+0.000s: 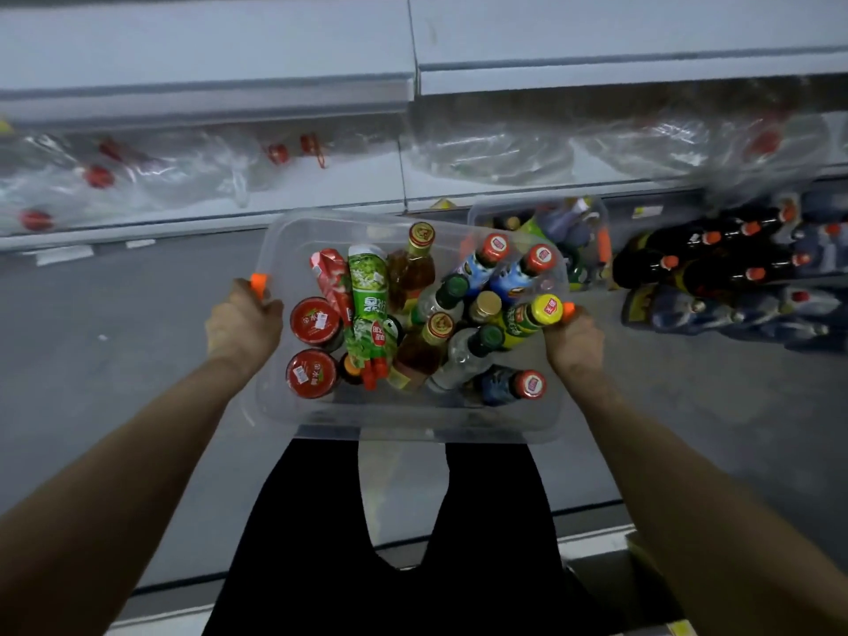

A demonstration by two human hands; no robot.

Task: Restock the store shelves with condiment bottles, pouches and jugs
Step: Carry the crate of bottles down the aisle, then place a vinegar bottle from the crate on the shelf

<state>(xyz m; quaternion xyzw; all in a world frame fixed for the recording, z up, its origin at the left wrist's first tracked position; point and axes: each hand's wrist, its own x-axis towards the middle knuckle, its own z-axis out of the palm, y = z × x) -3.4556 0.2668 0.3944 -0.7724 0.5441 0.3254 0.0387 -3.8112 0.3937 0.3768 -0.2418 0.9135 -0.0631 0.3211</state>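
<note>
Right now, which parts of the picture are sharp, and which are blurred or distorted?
Head view: the clear bin, held by the left hand and right hand, looks fairly sharp; the red-capped jugs and dark bottles are motion-blurred; the shelf edge runs tilted.

I log a clear bin packed with condiments, most of them tilted. Left side: two red-lidded jars upright, beside a red pouch and a green pouch. Middle: two amber bottles and two clear bottles with dark green caps. Right side: blue-labelled bottles with red caps and one yellow-capped bottle. I see clear jugs with red caps on the shelf, blurred.
</note>
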